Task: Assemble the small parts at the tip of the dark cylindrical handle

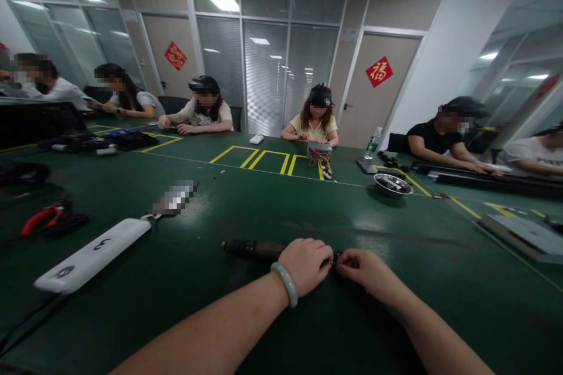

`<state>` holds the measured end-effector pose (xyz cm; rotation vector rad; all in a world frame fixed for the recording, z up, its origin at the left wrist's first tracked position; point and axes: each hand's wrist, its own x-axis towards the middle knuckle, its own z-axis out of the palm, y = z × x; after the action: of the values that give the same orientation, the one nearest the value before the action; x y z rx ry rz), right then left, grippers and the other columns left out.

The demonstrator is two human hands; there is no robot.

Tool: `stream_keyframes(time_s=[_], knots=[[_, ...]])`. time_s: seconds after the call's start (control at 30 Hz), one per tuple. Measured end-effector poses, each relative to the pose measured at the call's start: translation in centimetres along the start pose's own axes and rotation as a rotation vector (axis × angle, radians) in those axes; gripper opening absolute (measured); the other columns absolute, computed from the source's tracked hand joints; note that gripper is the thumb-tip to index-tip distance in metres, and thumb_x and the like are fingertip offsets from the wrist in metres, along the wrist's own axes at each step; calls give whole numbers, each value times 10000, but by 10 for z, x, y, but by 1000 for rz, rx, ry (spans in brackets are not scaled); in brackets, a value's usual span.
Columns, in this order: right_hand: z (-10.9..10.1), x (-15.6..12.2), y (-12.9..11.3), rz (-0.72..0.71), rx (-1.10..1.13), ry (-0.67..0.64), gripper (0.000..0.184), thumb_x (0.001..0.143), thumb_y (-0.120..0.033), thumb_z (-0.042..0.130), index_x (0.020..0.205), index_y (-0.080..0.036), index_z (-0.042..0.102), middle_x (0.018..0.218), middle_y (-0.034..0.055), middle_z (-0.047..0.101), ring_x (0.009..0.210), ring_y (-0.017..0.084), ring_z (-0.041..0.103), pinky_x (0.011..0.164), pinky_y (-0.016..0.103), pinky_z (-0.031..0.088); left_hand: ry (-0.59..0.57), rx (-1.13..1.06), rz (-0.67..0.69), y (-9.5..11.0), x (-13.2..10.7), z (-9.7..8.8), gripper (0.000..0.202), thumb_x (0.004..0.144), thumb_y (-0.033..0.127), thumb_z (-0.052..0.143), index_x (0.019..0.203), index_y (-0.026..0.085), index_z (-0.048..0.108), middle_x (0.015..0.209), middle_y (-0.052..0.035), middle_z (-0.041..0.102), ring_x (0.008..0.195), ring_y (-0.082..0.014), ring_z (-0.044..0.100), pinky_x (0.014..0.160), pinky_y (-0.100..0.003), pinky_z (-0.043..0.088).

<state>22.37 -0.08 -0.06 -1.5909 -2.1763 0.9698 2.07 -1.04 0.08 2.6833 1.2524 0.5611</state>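
Fingers of left hand clamp tool; right hand pinches part at its three o'clock. Work judged unfinished.

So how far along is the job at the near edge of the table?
Done: no finished piece shows near the hands. In hand: the left hand is closed over the end of a dark tool, and the right hand pinches at its tip; what sits between the fingers is too small to tell. Left: probably most of it. The red pliers and white device lie untouched.
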Motion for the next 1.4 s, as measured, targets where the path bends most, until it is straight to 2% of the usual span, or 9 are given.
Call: stream_keyframes(time_s=[0.2, 0.4, 0.63, 0.83, 1.03, 1.4], knots=[[0, -1, -1, 4, -24, 10, 202, 789, -348, 588, 879, -197, 689, 801, 12, 693, 713, 153, 606, 622, 236, 414, -3, 2, 17, -1, -1, 1, 117, 907, 282, 498, 942, 231, 597, 947, 1, 619, 897, -168, 565, 780, -313, 436], [2, 0, 4, 2, -20, 19, 186, 793, -338, 591, 874, -199, 686, 781, 7, 690, 698, 147, 604, 599, 229, 398, 11, -8, -20, -1, -1, 2, 180, 877, 352, 533, 994, 224, 584, 937, -12, 626, 885, -191, 571, 788, -337, 440], [2, 0, 4, 2, -8, 13, 199, 789, -340, 596, 892, -196, 686, 796, 10, 698, 717, 150, 612, 629, 232, 418, 2, -16, 13, 0, 0, 1, 127, 884, 261, 506, 971, 227, 592, 954, -10, 626, 903, -180, 567, 809, -326, 434], [3, -1, 5, -13, 28, 8, 201, 795, -348, 589, 882, -194, 683, 812, 14, 698, 719, 152, 619, 632, 235, 424, -6, -21, -7, -1, 0, 1, 144, 891, 320, 511, 975, 227, 582, 942, -7, 622, 886, -186, 564, 793, -342, 436], [2, -2, 3, -8, 1, 15, 196, 800, -352, 586, 888, -208, 686, 803, 2, 698, 714, 151, 613, 629, 240, 415, 9, -16, 28, -3, -1, 3, 105, 890, 260, 507, 956, 236, 585, 947, 3, 619, 889, -176, 559, 795, -326, 433], [3, -2, -1, 15, -16, 42, 190, 789, -362, 602, 844, -201, 686, 781, 5, 697, 694, 144, 603, 595, 225, 382, 12, -30, 47, -4, 0, 3, 115, 861, 246, 539, 948, 233, 613, 939, -8, 629, 888, -185, 567, 797, -323, 435]])
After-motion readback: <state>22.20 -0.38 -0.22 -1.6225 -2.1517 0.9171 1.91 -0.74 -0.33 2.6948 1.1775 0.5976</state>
